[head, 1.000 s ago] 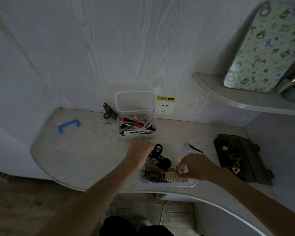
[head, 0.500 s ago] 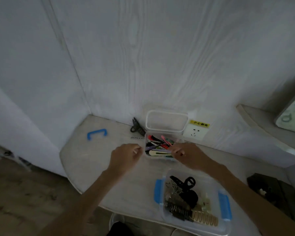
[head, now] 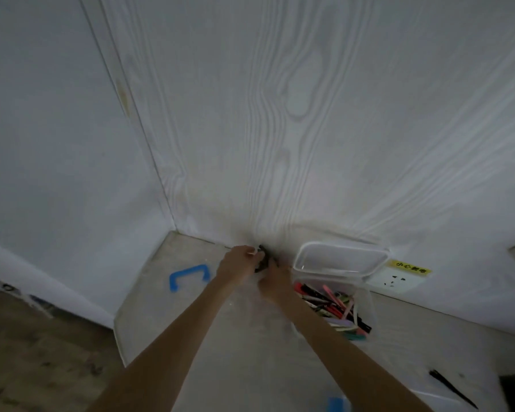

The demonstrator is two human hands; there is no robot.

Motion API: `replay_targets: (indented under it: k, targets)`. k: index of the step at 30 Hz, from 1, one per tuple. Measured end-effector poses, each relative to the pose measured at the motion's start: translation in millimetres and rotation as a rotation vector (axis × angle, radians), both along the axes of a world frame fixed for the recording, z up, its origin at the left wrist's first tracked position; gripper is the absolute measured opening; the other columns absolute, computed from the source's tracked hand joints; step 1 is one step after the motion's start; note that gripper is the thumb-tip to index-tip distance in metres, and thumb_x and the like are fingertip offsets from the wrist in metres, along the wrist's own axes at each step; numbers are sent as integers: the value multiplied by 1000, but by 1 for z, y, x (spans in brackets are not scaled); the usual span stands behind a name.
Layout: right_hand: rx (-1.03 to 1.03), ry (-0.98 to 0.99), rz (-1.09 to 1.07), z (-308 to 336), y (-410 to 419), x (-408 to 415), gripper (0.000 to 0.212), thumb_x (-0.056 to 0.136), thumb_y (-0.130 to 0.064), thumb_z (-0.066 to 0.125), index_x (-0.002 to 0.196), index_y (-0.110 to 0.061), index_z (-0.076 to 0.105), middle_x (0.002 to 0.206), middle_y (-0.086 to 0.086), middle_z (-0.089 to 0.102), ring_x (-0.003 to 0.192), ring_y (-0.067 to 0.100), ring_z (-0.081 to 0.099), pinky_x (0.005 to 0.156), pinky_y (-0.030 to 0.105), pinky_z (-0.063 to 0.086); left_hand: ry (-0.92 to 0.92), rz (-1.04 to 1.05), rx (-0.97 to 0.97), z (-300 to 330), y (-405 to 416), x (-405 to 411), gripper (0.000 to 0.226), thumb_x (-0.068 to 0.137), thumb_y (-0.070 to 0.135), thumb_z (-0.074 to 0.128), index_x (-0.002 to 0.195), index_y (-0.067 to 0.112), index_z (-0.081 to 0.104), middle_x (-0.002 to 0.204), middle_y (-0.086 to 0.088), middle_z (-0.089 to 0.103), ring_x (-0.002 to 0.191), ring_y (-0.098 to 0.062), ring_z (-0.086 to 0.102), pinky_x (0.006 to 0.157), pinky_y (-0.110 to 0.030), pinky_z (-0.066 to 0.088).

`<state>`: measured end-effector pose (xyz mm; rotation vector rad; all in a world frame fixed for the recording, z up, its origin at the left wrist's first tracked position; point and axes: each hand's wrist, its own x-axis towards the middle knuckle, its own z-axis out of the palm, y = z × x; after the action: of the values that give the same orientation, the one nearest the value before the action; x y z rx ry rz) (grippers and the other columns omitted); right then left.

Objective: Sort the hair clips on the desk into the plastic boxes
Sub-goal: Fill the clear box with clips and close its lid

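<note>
desk (head: 191, 337) centre frame: both hands now reaching back; left hand (head: 240, 264) pinching black clip (head: 263, 260), right hand (head: 275, 282) grip unclear.

White wood-grain wall (head: 280, 114), blue handle (head: 188, 276), black clip (head: 262, 258), yellow label (head: 410, 267).

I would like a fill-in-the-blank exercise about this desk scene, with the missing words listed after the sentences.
1. Both hands reach for a ____ hair clip by the wall.
2. The handle lying on the desk is ____.
3. The small box of colourful clips has its lid ____.
4. The left hand is nearer the blue handle than the ____ hand.

Missing words: black; blue; open; right
</note>
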<state>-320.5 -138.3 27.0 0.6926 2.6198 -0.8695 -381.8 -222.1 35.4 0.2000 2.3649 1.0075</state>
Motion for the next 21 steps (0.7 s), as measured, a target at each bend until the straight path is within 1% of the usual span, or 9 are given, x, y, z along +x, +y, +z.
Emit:
replay_targets:
  k: [2, 6, 7, 9, 11, 13, 15, 18, 21]
  targets:
    - [-66, -49, 29, 0, -2, 2, 55, 89, -2, 40, 142, -8, 29, 144, 11, 38, 130, 28, 40, 104, 31, 32, 57, -48, -57, -11, 10, 2, 35, 93, 39, 50, 109, 10, 62, 113, -8, 65, 104, -25, 60, 80, -29, 42]
    - [-304, -10, 12, 9, 7, 1, 58, 86, 12, 36, 141, -8, 37, 143, 16, 43, 130, 28, 44, 103, 29, 39, 140, 125, -53, -20, 6, 4, 31, 96, 32, 44, 107, 11, 64, 111, -10, 67, 101, -26, 61, 85, -31, 44]
    - [-339, -3, 27, 14, 7, 3, 59, 84, 15, 35, 139, -6, 39, 141, 18, 45, 127, 29, 47, 98, 25, 43, 135, 153, -31, -18, 2, 4, 31, 95, 31, 45, 103, 10, 66, 107, -11, 68, 98, -27, 62, 83, -33, 47]
    - [-391, 13, 91, 28, 8, 11, 58, 83, 17, 35, 137, -4, 42, 137, 20, 49, 103, 23, 60, 69, 8, 46, 94, 225, 49, -7, -9, 7, 28, 94, 28, 48, 89, 7, 66, 99, -14, 70, 91, -27, 64, 77, -34, 49]
    - [-425, 51, 156, 44, 9, 21, 56, 85, 15, 40, 137, -5, 41, 136, 19, 48, 86, 13, 57, 56, 6, 43, 65, 316, 146, 11, -21, 11, 23, 92, 25, 52, 80, 10, 65, 94, -14, 71, 86, -26, 66, 73, -34, 50]
    - [-426, 82, 183, 64, 16, 41, 56, 90, 0, 49, 142, -11, 31, 142, 10, 39, 115, 21, 51, 81, 15, 46, 5, 394, 304, 36, -31, 24, 12, 90, 21, 56, 86, 14, 64, 89, -7, 71, 75, -15, 67, 60, -21, 51]
    - [-336, 125, 218, 81, 30, 68, 65, 91, -19, 57, 146, -20, 23, 150, 2, 28, 134, 18, 33, 104, 24, 32, -77, 397, 465, 64, -31, 48, 10, 88, 16, 59, 97, 16, 62, 78, 1, 68, 58, 0, 65, 44, -9, 44]
    - [-192, 290, 231, 102, 59, 112, 60, 88, -25, 61, 142, -24, 34, 143, -2, 40, 129, 13, 35, 103, 21, 29, -164, 227, 499, 95, -16, 88, 10, 86, 17, 64, 95, 19, 63, 71, 8, 68, 52, 8, 64, 44, -7, 43]
    - [-118, 427, 203, 122, 94, 170, 35, 85, -22, 67, 117, -33, 58, 112, -15, 58, 102, -9, 46, 84, -1, 30, -242, 28, 535, 108, 7, 136, 6, 84, 22, 68, 89, 23, 65, 69, 11, 70, 58, 8, 66, 46, -6, 46]
